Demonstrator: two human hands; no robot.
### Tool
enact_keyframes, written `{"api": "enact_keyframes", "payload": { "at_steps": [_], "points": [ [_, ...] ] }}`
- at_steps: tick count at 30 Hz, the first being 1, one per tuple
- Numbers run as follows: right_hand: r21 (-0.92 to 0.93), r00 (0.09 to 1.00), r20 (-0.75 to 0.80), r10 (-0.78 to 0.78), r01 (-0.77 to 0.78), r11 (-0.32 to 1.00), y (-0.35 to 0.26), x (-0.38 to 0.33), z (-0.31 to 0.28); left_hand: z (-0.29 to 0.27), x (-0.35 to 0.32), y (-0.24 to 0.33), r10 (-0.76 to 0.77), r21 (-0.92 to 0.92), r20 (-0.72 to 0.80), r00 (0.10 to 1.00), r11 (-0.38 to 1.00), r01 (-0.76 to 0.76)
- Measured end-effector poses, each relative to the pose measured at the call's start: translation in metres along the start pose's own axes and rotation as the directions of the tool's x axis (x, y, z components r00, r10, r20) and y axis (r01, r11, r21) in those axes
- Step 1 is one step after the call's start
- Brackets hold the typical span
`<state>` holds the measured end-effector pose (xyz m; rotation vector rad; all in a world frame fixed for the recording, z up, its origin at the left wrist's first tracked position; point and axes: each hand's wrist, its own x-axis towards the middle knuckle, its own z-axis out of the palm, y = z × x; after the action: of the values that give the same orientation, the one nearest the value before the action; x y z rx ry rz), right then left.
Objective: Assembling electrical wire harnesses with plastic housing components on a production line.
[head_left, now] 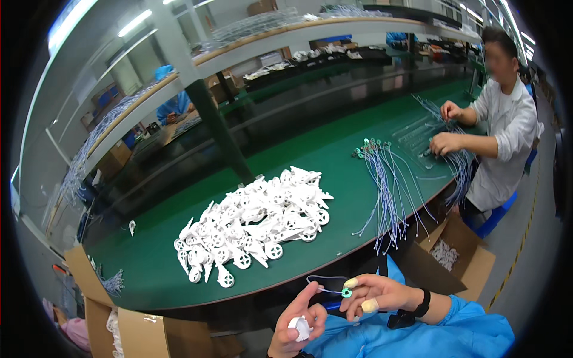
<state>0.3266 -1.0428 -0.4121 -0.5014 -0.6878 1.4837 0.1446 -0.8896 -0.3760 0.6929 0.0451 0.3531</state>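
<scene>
Left hand (296, 310), on the near side of the pile (253, 218) of white parts and a little to its right, is curled round a white cup (301, 328) in the head view, its raised fingertips against a thin cord (326, 277). Right hand (385, 292), farther right of the pile, seems to pinch a green disc (347, 293) at its fingertips, two of them in yellow caps (370, 305). What seems to count most is how disc and cup lie to each other: both are nearer the body than the pile, well apart, with the disc to the right and slightly farther out. The cord's long axis runs crosswise, looping slackly between the hands; I cannot tell for sure which way the cup's hollow faces. Under the pile spreads a green tabletop (334, 241). Right of the pile lie long cords (385, 191) with round ends; left of it are one loose part (132, 227) and a small bunch (112, 281) of cords. Below the tabletop's edge, one carton (477, 271) stands right of the pile and another box (140, 331) near and left of it. A co-worker (507, 131) in white handles cords, far right of the pile. Behind the pile rise a post (218, 125) and a long shelf (334, 30); beyond, to its left, sits a person (169, 107) in blue.
</scene>
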Motion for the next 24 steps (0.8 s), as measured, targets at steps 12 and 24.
{"api": "enact_keyframes", "payload": {
  "at_steps": [12, 24],
  "points": [
    [-0.600, 0.885, -0.234, -0.403, 0.194, 0.776, -0.076, 0.076, 0.051, -0.067, 0.034, 0.002, -0.255, -0.595, -0.082, 0.963, 0.788, 0.158],
    [-0.540, 0.707, 0.022, -0.707, 0.603, 0.587, -0.147, 0.128, 0.118, -0.099, 0.044, 0.017, -0.396, -0.588, -0.075, 0.915, 0.759, 0.280]
  ]
}}
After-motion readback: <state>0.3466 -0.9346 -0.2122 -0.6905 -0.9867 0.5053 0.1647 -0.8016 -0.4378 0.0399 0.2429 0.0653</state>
